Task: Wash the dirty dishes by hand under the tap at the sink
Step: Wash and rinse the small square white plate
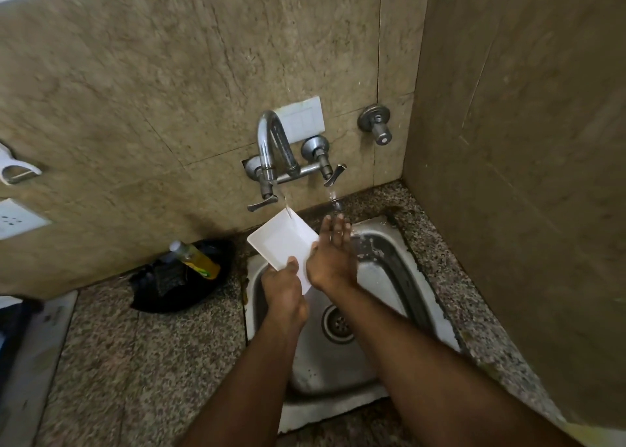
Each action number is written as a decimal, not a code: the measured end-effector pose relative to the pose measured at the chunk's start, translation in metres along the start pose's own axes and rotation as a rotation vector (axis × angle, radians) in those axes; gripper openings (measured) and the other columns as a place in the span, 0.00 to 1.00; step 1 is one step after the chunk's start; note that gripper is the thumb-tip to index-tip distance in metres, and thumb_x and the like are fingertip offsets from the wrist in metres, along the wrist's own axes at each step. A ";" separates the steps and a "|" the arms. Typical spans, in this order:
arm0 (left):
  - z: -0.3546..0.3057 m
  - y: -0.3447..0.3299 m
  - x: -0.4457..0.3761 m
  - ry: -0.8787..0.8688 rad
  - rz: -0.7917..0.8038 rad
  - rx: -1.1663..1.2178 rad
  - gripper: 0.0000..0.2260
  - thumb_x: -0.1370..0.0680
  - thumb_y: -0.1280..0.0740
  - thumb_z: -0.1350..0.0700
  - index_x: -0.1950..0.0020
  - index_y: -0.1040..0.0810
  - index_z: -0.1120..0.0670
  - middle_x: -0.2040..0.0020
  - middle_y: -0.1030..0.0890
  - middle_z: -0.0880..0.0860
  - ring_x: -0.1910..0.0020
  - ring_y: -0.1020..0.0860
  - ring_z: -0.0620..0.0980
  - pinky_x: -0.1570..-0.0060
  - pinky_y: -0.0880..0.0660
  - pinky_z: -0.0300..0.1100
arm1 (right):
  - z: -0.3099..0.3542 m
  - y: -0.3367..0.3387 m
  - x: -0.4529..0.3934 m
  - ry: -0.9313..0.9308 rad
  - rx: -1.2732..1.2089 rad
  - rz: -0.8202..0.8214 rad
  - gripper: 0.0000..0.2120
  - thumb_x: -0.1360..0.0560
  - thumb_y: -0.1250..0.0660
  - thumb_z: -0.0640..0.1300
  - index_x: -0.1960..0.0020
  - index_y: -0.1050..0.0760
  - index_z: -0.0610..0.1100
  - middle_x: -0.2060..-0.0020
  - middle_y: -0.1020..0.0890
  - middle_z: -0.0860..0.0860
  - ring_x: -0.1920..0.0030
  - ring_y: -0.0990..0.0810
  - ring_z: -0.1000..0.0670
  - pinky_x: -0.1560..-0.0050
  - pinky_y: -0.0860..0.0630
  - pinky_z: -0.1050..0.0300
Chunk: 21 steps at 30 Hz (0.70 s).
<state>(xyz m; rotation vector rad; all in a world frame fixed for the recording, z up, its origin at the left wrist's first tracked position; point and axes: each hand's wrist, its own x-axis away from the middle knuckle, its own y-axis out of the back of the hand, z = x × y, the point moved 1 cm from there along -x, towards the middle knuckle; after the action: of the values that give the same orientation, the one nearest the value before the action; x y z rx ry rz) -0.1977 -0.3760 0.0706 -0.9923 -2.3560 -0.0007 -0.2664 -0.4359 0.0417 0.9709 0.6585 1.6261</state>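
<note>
The left hand [283, 282] holds a white dish [283, 238] under the running tap [271, 141], the right hand [333, 250] rubs it flat-fingered, so washing seems midway.

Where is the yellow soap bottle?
In the head view, the yellow bottle lies tilted on a black bag on the counter, left of the sink, against the wall.

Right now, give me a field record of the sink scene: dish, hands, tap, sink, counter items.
dish: white rectangular plate, tilted over the sink, water hitting its far corner
left hand: grips the plate's near edge
right hand: fingers straight, against the plate's right edge
tap: wall-mounted, running
sink: steel basin, drain uncovered
counter: yellow bottle lying on a black bag, left of the sink
</note>
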 end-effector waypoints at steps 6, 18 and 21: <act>-0.007 0.003 -0.011 -0.044 0.050 -0.099 0.12 0.18 0.37 0.70 0.41 0.21 0.56 0.51 0.15 0.52 0.49 0.16 0.55 0.37 0.21 0.58 | -0.004 -0.002 0.030 0.382 0.237 0.063 0.31 0.15 0.54 0.53 0.16 0.59 0.44 0.17 0.62 0.48 0.18 0.65 0.48 0.19 0.55 0.39; -0.021 -0.006 -0.020 -0.029 0.036 -0.167 0.10 0.14 0.37 0.56 0.39 0.19 0.60 0.49 0.14 0.57 0.48 0.15 0.59 0.42 0.19 0.59 | 0.004 0.023 0.014 0.396 0.271 0.161 0.33 0.15 0.58 0.57 0.16 0.61 0.43 0.17 0.61 0.47 0.18 0.64 0.46 0.18 0.58 0.42; -0.013 -0.001 -0.016 -0.053 0.096 -0.269 0.13 0.14 0.38 0.52 0.37 0.19 0.59 0.45 0.14 0.57 0.46 0.15 0.57 0.39 0.19 0.59 | -0.009 0.013 0.022 0.336 0.253 0.181 0.34 0.15 0.59 0.59 0.17 0.62 0.42 0.17 0.62 0.46 0.18 0.65 0.47 0.18 0.59 0.43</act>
<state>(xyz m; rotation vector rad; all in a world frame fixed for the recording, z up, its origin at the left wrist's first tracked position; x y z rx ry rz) -0.1827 -0.3899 0.0740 -1.2463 -2.3964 -0.2640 -0.2827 -0.4175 0.0530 0.9665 1.0494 1.9211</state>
